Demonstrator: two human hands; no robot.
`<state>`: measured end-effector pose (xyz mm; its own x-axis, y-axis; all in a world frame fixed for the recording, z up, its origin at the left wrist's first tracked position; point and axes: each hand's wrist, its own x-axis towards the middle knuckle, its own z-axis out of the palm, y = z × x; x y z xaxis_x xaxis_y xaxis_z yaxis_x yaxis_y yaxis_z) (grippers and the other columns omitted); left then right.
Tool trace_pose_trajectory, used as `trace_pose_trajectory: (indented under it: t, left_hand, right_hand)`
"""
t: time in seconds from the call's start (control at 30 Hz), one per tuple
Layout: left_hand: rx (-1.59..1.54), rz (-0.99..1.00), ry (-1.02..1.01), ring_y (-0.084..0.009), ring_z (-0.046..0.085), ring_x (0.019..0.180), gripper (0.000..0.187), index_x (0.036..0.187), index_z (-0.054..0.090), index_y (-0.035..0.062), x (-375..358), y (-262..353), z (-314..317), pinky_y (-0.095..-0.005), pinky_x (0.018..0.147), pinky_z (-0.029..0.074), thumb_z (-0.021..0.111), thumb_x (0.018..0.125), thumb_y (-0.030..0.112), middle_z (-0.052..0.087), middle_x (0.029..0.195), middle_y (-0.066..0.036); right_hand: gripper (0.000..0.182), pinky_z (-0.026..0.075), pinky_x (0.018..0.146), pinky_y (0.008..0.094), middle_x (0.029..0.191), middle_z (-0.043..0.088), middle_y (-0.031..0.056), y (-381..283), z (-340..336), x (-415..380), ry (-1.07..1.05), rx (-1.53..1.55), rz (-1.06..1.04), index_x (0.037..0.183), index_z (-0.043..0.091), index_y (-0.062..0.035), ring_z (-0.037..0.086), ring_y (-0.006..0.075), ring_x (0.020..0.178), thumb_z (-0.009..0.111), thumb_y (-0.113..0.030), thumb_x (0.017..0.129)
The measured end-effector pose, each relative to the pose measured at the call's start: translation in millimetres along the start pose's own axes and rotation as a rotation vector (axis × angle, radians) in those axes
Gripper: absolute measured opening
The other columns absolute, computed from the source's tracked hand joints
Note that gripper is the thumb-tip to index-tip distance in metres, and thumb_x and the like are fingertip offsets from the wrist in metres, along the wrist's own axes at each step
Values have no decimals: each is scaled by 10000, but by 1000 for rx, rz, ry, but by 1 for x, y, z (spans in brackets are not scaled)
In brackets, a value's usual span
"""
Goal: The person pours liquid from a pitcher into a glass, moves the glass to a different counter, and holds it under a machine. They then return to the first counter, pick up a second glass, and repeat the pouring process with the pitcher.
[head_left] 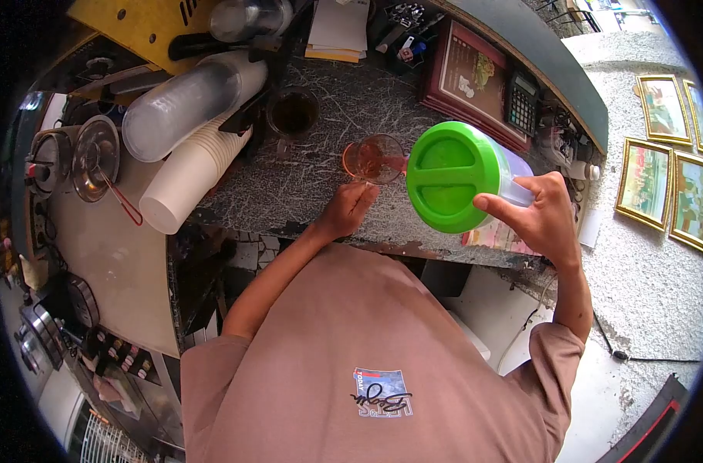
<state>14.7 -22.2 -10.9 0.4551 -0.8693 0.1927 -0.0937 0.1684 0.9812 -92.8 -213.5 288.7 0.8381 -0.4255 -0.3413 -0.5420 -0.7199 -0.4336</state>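
My right hand (pixel 540 212) is wrapped round the handle side of a clear pitcher with a green lid (pixel 452 177), which is tilted to the left. Its rim meets a clear glass mug (pixel 376 158) with reddish liquid in it, above the dark, scratched counter (pixel 321 204). My left hand (pixel 348 210) is closed at the near side of this mug, gripping its handle. To the left of the mug stands another glass cup with dark contents (pixel 293 113), which neither hand touches.
Stacked paper cups (pixel 189 181) and clear plastic cups (pixel 182 100) lie at the left. Dark red menus (pixel 471 77) and a calculator (pixel 521 103) are at the back right. Paper sheets (pixel 337 27) lie at the back. Framed pictures (pixel 645 184) hang on the right wall.
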Motion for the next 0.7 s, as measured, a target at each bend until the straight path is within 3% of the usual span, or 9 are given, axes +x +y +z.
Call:
trace_pose_trajectory:
  t: [0.7]
  left_hand:
    - [-18,-21,-7,-238,457,559,376,724,464,-17,0,-1,0,-387,566,373,495,1042,181,448,621,-126]
  right_hand:
    - [410,444,488,277,577,661,89,1,-3,1,-43,-62,23,813,762,14,616,131,475,803,-393,819]
